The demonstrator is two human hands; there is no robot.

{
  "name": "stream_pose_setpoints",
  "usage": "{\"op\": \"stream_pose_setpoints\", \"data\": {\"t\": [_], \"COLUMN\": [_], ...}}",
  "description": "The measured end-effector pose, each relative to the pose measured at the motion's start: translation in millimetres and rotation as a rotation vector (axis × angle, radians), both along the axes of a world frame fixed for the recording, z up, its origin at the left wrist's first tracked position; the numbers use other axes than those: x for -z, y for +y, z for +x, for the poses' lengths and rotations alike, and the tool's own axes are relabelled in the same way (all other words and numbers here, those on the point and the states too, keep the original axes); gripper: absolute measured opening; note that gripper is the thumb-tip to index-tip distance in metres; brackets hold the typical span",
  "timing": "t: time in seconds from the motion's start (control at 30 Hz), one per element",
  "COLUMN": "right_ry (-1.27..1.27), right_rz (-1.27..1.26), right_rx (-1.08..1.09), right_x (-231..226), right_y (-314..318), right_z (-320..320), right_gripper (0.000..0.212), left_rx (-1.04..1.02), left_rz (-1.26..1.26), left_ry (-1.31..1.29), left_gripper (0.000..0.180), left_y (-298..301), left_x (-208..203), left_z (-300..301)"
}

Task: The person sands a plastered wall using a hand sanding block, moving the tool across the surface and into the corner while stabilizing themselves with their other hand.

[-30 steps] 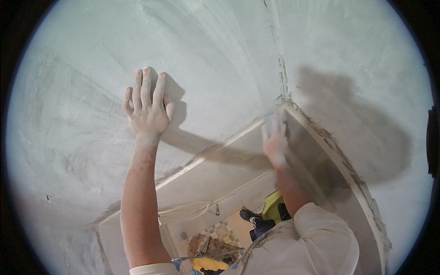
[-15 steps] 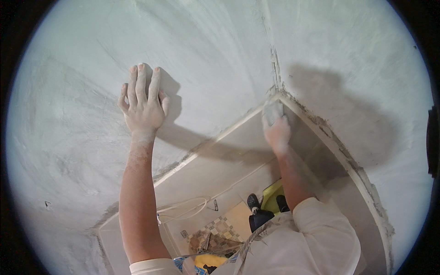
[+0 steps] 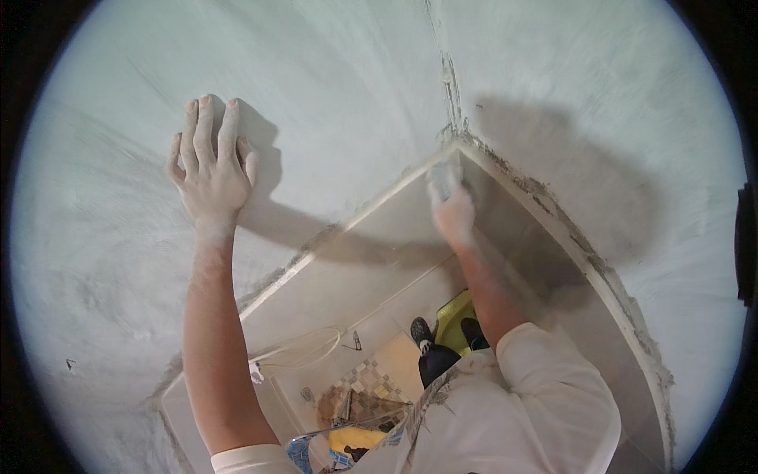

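Observation:
My left hand [image 3: 212, 170] lies flat against the grey plastered wall [image 3: 332, 103], fingers spread and coated in pale dust. At the inner corner, my right hand [image 3: 453, 209] is closed on a small grey block [image 3: 444, 178], blurred by motion; its exact kind does not show. The block is at the top of the tiled part of the wall [image 3: 403, 213], just under the pale tile edge [image 3: 375, 204] where tile meets plaster. Above it a rough, cracked seam [image 3: 451, 95] runs up the corner.
I stand on a yellow-green platform [image 3: 452, 320] above the floor. Below lie a looped white cable [image 3: 316, 347], patterned mosaic tiles [image 3: 371, 379] and a blue-and-yellow bag-like item [image 3: 351, 441]. A rough mortar edge [image 3: 584, 245] runs along the right wall.
The whole view has shifted slightly, so the walls and both arms appear further left and higher. My left hand stays flat on the plaster; the right stays at the corner, still blurred.

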State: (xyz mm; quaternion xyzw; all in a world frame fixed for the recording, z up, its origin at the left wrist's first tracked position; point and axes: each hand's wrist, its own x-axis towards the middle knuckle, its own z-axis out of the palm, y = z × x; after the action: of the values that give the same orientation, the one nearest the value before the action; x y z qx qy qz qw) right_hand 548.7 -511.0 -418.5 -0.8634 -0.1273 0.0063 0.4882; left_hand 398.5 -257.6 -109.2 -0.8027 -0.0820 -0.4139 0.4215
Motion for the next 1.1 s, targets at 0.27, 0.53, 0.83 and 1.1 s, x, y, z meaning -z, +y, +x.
{"op": "stream_pose_setpoints", "data": {"t": [0.27,0.53,0.83,1.1], "right_ry": [0.109,0.2,0.062,0.664], "right_rz": [0.875,0.86,0.608,0.906], "right_rx": [0.103,-0.096,-0.123,-0.773], "right_x": [-40.3,-30.8,-35.4,-126.3], "right_y": [94.1,68.9,57.7,-47.2], "right_z": [-50.2,-54.0,-71.1,-69.5], "right_gripper": [0.069,0.071,0.076,0.065], "left_rx": [0.078,0.101,0.152,0.642], "left_rz": [0.048,-0.008,-0.171,-1.356], "left_ry": [0.018,0.021,0.022,-0.277], "left_gripper": [0.059,0.063,0.063,0.051], "left_y": [5.9,5.2,-7.4,-142.2], "left_x": [1.4,0.2,6.0,111.9], "left_z": [8.1,-0.5,3.9,3.4]}}
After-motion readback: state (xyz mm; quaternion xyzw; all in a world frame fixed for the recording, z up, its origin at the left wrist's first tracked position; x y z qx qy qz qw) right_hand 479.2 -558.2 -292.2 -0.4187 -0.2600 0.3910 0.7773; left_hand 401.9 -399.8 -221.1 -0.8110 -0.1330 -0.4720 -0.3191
